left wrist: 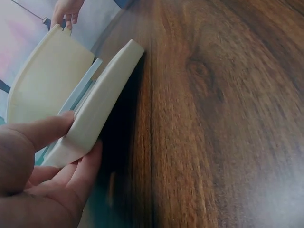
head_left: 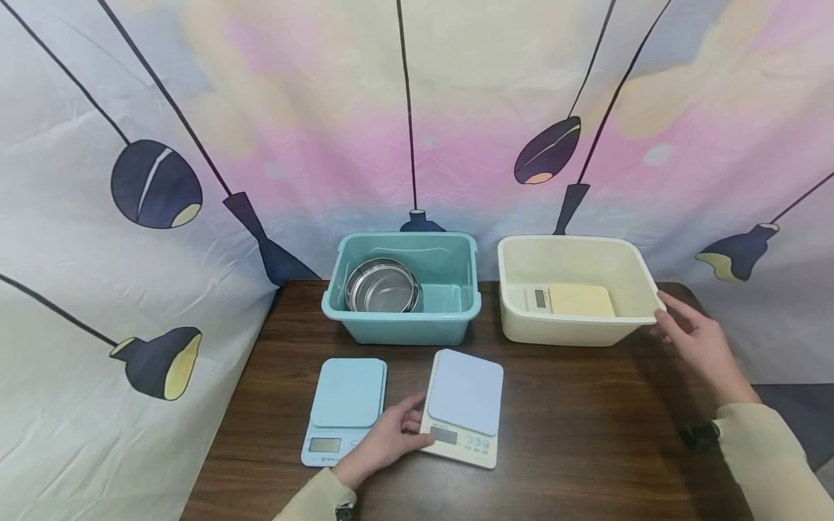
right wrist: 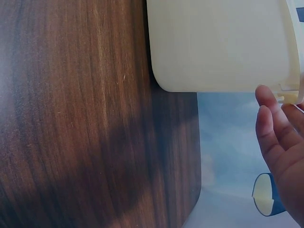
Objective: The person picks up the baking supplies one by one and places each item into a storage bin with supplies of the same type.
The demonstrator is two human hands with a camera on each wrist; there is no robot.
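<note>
My left hand (head_left: pixel 391 438) pinches the left edge of a cream scale with a pale lilac plate (head_left: pixel 465 391); in the left wrist view the thumb is on top and fingers lie under the tilted scale (left wrist: pixel 97 107). My right hand (head_left: pixel 704 347) holds the right rim of a cream bin (head_left: pixel 567 331), its fingers at the corner in the right wrist view (right wrist: pixel 285 137). Inside that bin lies a scale with a yellow plate (head_left: pixel 581 300). A light blue scale (head_left: pixel 348 394) lies just left of my left hand.
A teal bin (head_left: pixel 404 329) with round metal sieves (head_left: pixel 383 286) inside stands at the back, left of the cream bin. Both bins are on a dark wooden table (head_left: pixel 586 420), before a patterned cloth (head_left: pixel 313 145).
</note>
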